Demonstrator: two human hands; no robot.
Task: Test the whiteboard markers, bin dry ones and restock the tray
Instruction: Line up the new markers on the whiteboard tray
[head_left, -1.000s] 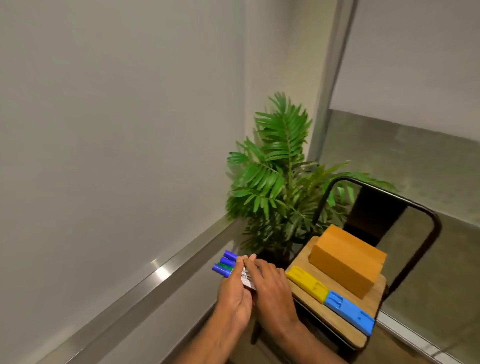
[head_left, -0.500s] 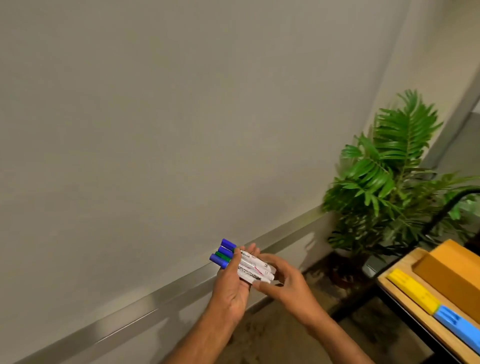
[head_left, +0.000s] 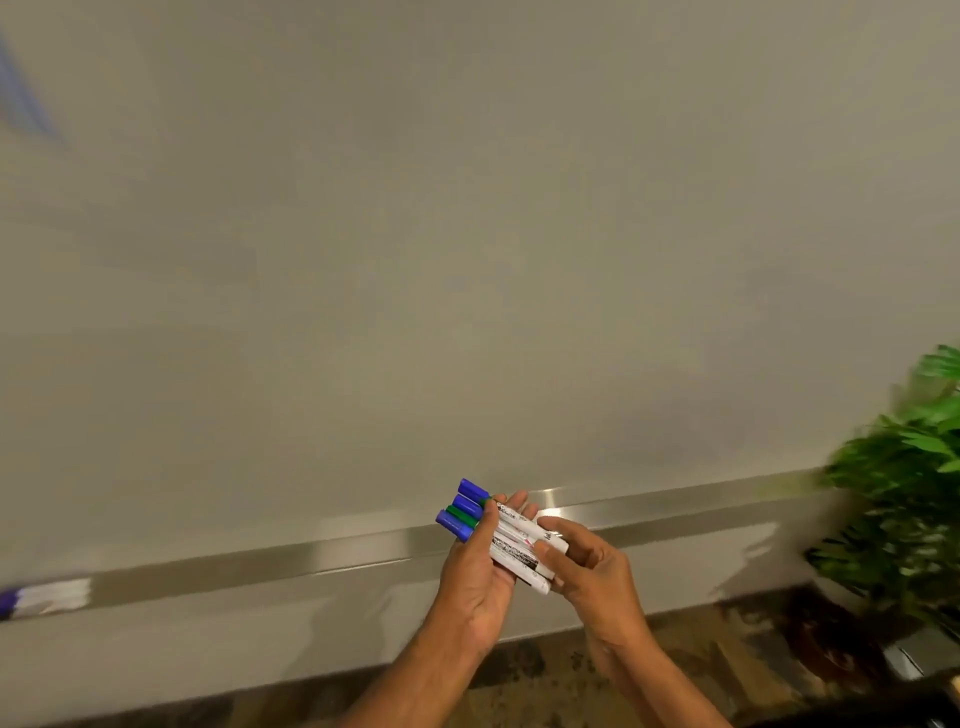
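Observation:
My left hand (head_left: 475, 577) grips a bundle of several whiteboard markers (head_left: 506, 538), white barrels with blue and green caps pointing up and left. My right hand (head_left: 587, 564) pinches the barrel ends of the bundle from the right with thumb and fingertips. Both hands hover in front of the metal tray (head_left: 363, 551) that runs along the bottom of the large whiteboard (head_left: 467, 234). Another marker (head_left: 44, 597), blurred, lies on the tray at the far left.
A green potted plant (head_left: 904, 488) stands at the right edge beside the board. A blue streak (head_left: 26, 98) marks the board's upper left. Brown patterned floor (head_left: 545, 680) shows below the wall.
The view has swung left, so the chair with the orange box and coloured blocks has left the frame. My hands keep the marker bundle; the right hand has slid onto the barrel ends.

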